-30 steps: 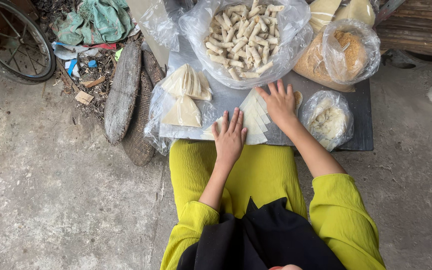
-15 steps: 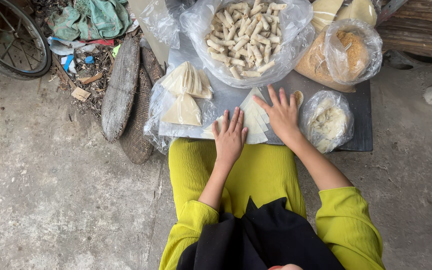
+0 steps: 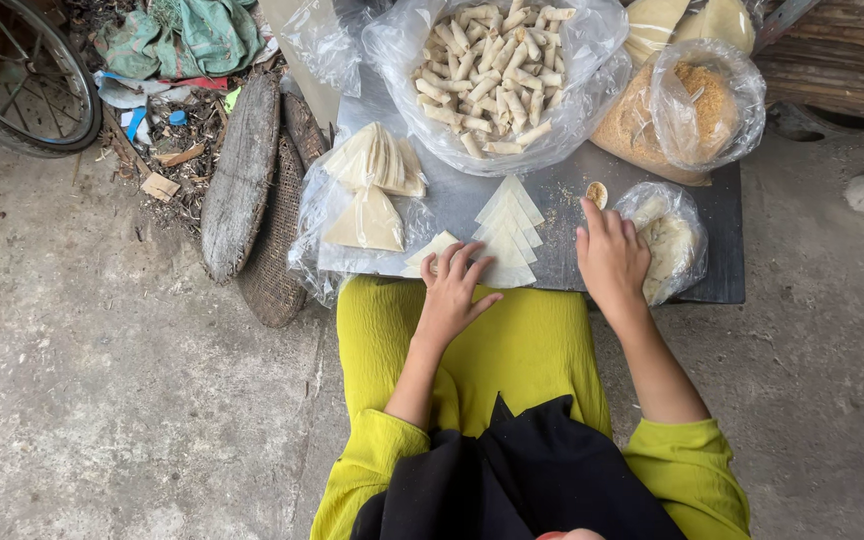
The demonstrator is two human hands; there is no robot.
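The person's head is cut off at the bottom edge, and only the yellow sleeves and a black cloth over the lap show. At twelve o'clock a clear bag of rolled pastries (image 3: 492, 75) runs past the top of the view, and the bicycle wheel (image 3: 12, 75) at ten o'clock is cropped too. What fills the small bag (image 3: 670, 240) at three o'clock is hard to make out through the plastic, pale and lumpy.

The stack of triangular wrappers (image 3: 507, 225) lies in the middle of the grey bench (image 3: 717, 225), fanned so each thin cream sheet steps down from the one above, points toward twelve o'clock. Its near end is partly hidden under the left hand (image 3: 452, 290), which rests there with fingers spread, touching the lowest sheets and gripping nothing. The right hand (image 3: 612, 262) lies flat and spread on the bench at the stack's three o'clock side, just beside the small bag, holding nothing; the two hands are apart.

More folded wrappers (image 3: 372, 190) sit on plastic at ten o'clock from the stack. A bag of orange-brown crumbs (image 3: 692, 105) stands at two o'clock.
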